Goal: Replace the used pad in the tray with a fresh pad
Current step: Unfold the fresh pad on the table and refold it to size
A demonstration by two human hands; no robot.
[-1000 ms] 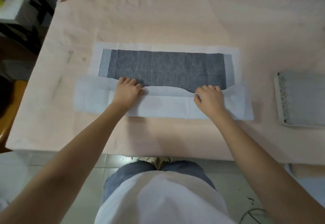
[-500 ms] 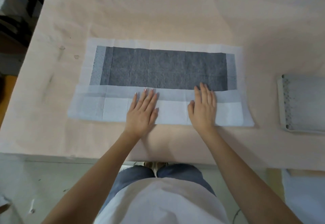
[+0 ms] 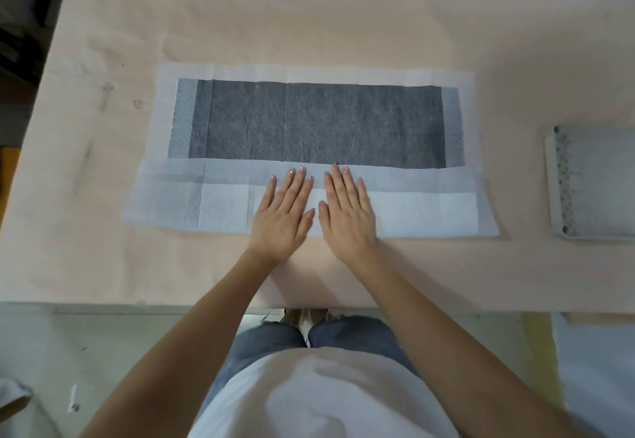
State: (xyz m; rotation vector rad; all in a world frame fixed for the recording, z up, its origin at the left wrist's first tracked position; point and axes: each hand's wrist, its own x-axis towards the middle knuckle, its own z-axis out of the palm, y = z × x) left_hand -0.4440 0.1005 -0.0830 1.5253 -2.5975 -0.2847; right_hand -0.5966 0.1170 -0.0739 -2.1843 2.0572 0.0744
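— Where is the pad?

— The wide rectangular pad with a dark grey centre and white border (image 3: 316, 121) lies flat on the peach-coloured table (image 3: 309, 18), nearer its front edge. Its near strip is folded over, showing the pale blue backing.

— And the hands?

— The left hand (image 3: 283, 216) and the right hand (image 3: 347, 212) rest palm-down side by side on that folded strip, just beside each other at its middle. The fingers (image 3: 295, 183) are straight and spread, pressing the fold, gripping nothing.

— Anything else?

— A light grey plastic tray with a perforated grid (image 3: 591, 180) sits near the table's right edge, well apart from the pad.
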